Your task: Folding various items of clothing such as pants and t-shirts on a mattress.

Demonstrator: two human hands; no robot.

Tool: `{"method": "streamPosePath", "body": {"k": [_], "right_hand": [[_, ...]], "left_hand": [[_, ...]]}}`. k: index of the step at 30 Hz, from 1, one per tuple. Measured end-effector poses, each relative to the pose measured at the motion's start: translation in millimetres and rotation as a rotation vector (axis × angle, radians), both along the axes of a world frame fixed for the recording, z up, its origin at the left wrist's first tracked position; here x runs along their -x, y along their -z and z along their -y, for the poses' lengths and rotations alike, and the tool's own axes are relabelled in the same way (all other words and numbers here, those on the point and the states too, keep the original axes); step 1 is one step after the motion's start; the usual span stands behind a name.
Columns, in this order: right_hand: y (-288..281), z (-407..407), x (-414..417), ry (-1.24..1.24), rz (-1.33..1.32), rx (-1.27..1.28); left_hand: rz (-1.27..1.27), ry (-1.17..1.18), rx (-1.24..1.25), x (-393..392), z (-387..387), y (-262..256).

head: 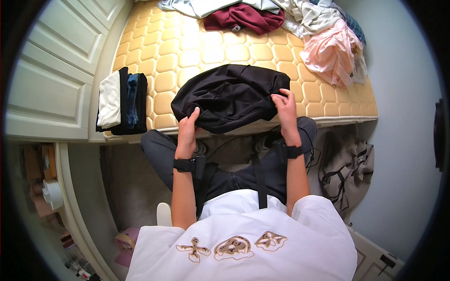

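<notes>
Before me a black cloth garment [232,98] is held bunched at the near edge of the mattress [197,58]; its exact kind cannot be told. My left hand [188,131] grips its lower left edge, thumb on top and the fingers mostly hidden beneath. At the right end, my right hand [286,112] pinches the cloth between thumb and fingers. Loose folds sag between the two hands. Both wrists wear black straps with small devices. To the left, a folded stack holds a white cloth [110,100], blue denim [132,100] and black cloth [141,105].
Rumpled clothes lie along the far side: a maroon garment [242,19], a pink one [330,52] and pale pieces [313,17]. White panelled doors [52,80] border the left, a wall [404,105] the right. A grey-brown bag [348,172] stands on the floor at right.
</notes>
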State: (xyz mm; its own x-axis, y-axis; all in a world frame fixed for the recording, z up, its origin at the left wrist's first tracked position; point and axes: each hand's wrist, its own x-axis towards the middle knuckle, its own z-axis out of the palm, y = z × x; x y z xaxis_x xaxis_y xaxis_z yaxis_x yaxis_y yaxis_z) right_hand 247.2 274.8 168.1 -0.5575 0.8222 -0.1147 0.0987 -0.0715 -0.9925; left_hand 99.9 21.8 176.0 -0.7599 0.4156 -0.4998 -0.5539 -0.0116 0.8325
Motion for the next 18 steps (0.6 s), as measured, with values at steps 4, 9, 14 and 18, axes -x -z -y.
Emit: {"method": "streamPosePath", "body": {"k": [4,9,14,18], "right_hand": [[6.8,29.5,14.8,-0.109,0.131,-0.324],[-8.1,69.8,21.6,-0.711,0.054,-0.577],[-2.2,91.9,25.0,-0.839,0.122,-0.362],[-14.9,78.7,30.0,-0.574,0.137,0.031]], "left_hand": [[-0.056,-0.009,0.079,-2.5,-7.6,6.2],[-0.152,0.079,-0.002,-19.8,-19.3,6.3],[-0.309,0.241,-0.073,-34.9,-22.9,-11.9],[-0.393,0.152,-0.117,-29.6,-19.8,-5.0]]}}
